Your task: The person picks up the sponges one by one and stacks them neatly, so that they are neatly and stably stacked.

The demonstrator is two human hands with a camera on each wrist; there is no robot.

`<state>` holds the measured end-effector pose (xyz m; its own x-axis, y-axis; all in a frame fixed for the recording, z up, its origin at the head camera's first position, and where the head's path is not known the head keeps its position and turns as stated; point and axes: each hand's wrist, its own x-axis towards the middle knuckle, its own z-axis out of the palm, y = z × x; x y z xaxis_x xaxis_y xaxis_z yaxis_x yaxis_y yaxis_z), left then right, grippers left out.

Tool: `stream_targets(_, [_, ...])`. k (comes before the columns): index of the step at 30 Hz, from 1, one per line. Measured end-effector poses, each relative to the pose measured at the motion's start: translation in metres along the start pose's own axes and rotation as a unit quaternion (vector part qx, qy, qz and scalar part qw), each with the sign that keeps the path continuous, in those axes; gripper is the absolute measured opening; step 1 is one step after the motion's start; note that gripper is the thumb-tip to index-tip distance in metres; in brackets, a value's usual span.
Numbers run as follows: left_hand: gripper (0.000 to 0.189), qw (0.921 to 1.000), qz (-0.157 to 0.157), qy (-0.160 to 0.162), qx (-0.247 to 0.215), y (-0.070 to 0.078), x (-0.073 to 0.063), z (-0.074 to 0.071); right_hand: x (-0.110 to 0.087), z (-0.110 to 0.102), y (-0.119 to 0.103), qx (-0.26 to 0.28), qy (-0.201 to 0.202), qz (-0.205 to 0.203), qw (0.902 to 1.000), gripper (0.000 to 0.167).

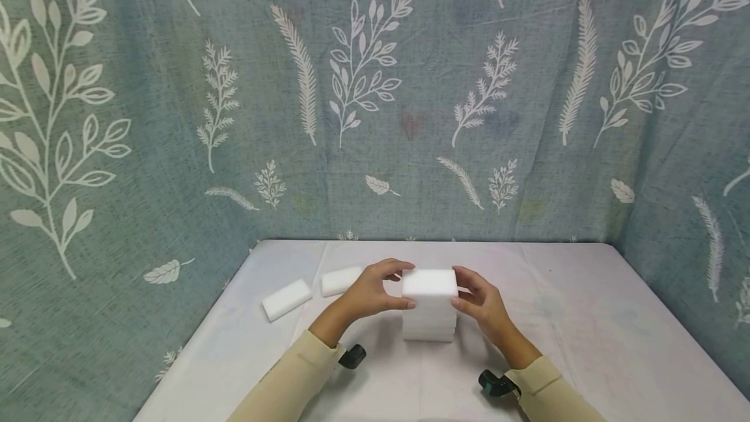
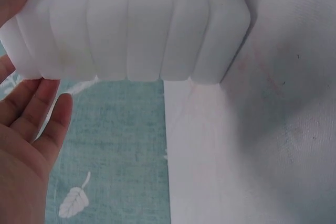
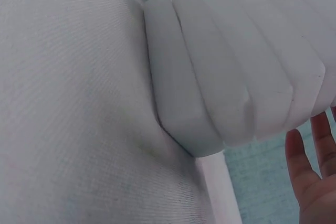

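Observation:
A stack of several white sponge blocks (image 1: 428,325) stands upright on the table, its layers slightly out of line. At the left end of the top sponge block (image 1: 430,284), my left hand (image 1: 368,293) pinches it, thumb at the near side and fingers at the far side. My right hand (image 1: 486,305) holds the opposite end in the same manner. The left wrist view shows the stacked blocks (image 2: 144,30) side-on, with the left hand (image 2: 23,145) at the top. In the right wrist view the right hand (image 3: 319,182) is partly cut off by the frame edge.
Two loose white sponge blocks, one nearer the left edge (image 1: 287,299) and one behind the left hand (image 1: 340,281), lie flat on the table. A white cloth covers the table (image 1: 562,318). Leaf-patterned blue-green curtains (image 1: 375,116) close off the back and sides.

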<state>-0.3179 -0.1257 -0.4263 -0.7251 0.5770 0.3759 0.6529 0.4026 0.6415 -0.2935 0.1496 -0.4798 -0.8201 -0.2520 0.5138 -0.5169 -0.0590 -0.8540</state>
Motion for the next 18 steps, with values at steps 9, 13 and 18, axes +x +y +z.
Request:
stream_targets(9, [0.073, 1.0000, -0.007, -0.003, 0.002, -0.002, -0.002, -0.005, 0.007, 0.003, -0.001, 0.042, -0.009, -0.016, 0.9989, 0.059])
stream_targets(13, [0.072, 1.0000, -0.002, -0.007, 0.004, -0.006, -0.006, -0.010, 0.008, 0.005, -0.001, 0.050, -0.009, -0.018, 0.9986, 0.056])
stream_targets(18, [0.072, 0.9995, -0.006, -0.010, 0.031, -0.017, -0.014, -0.019, 0.008, 0.006, -0.003, 0.036, -0.003, -0.011, 0.9993, 0.052])
